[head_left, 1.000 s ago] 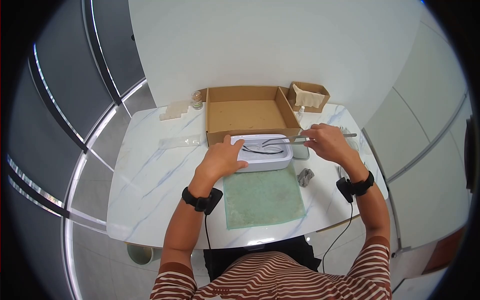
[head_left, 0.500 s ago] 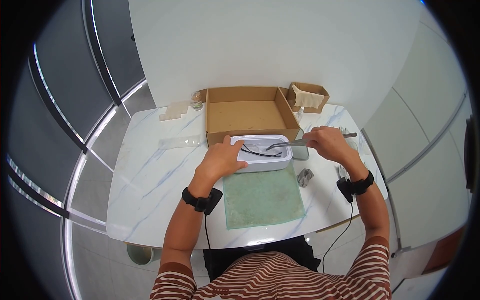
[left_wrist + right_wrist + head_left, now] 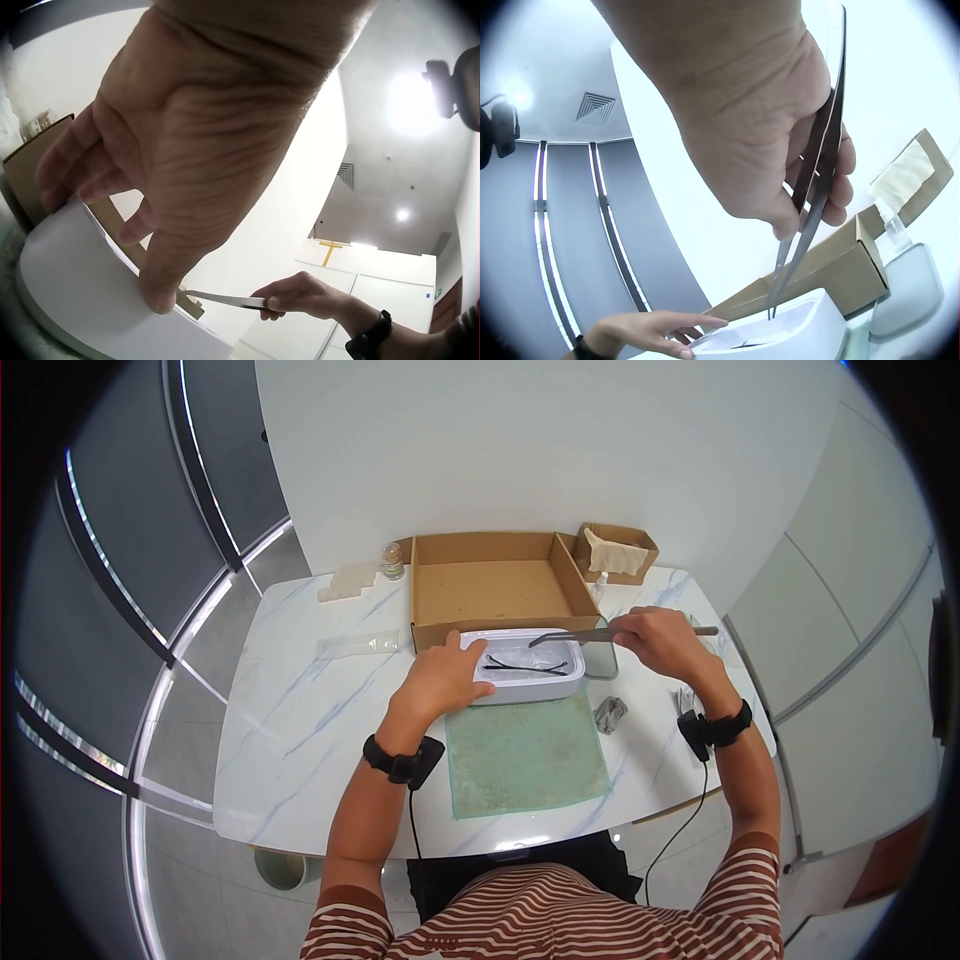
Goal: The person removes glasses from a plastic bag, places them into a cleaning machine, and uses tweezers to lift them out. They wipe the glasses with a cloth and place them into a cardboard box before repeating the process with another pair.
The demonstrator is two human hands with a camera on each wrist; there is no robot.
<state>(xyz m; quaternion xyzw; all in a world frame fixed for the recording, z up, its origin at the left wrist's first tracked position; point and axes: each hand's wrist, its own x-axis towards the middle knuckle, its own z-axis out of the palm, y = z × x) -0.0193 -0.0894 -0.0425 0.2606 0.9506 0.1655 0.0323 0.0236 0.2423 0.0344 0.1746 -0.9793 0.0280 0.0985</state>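
A white oblong tub (image 3: 525, 690), holding clear liquid, stands in the middle of the table. Inside it lie black-armed eyeglasses (image 3: 540, 670), partly sunk. My left hand (image 3: 437, 678) grips the tub's left end, its thumb (image 3: 157, 289) against the front wall and its fingers over the rim. Long metal tweezers (image 3: 590, 635) are pinched between the thumb and fingers of my right hand (image 3: 660, 640). Their bent tips (image 3: 772, 311) point down into the tub, slightly apart, above the eyeglasses in the head view.
A large open cardboard box (image 3: 500, 585) stands right behind the tub. In front lies a green cloth (image 3: 528, 760), with a crumpled grey cloth (image 3: 610, 714) to its right. A spray bottle (image 3: 600, 585) and smaller box (image 3: 640, 575) stand back right; a jar (image 3: 393, 562) back left.
The tweezers' tips dipped among the eyeglasses, then lifted slightly and shifted left. The eyeglasses have turned in the liquid. My left hand has stayed on the tub.
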